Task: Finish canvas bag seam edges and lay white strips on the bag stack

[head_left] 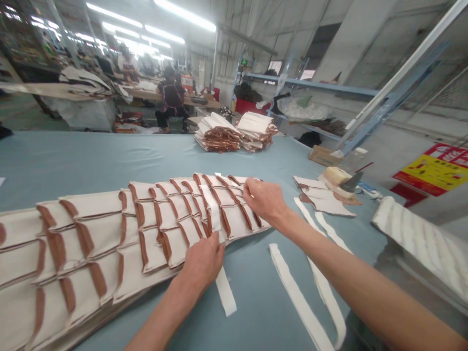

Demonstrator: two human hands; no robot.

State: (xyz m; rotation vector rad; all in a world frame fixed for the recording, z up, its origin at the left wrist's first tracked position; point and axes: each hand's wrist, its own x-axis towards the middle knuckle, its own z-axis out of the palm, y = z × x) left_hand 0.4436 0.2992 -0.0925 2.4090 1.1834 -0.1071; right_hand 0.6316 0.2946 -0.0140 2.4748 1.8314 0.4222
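Observation:
A long cream fabric piece [98, 202] with overlapping flaps and brown edging lies across the table. A white strip [210, 200] runs over its right part, and the strip's tail hangs past the near edge onto the table. My left hand [204, 258] is closed on this strip at the fabric's near edge. Toward the fabric's right end, my right hand [265, 197] is closed in a pinch over the flaps. What its fingertips hold is hidden from view.
More white strips [292, 287] lie on the blue table [139, 151] at right. Beyond them are a small cream fabric piece [323, 195] and a cardboard box [324, 156]. Stacks of cream-and-brown fabric [219, 131] stand at the back. A person [171, 97] sits farther off.

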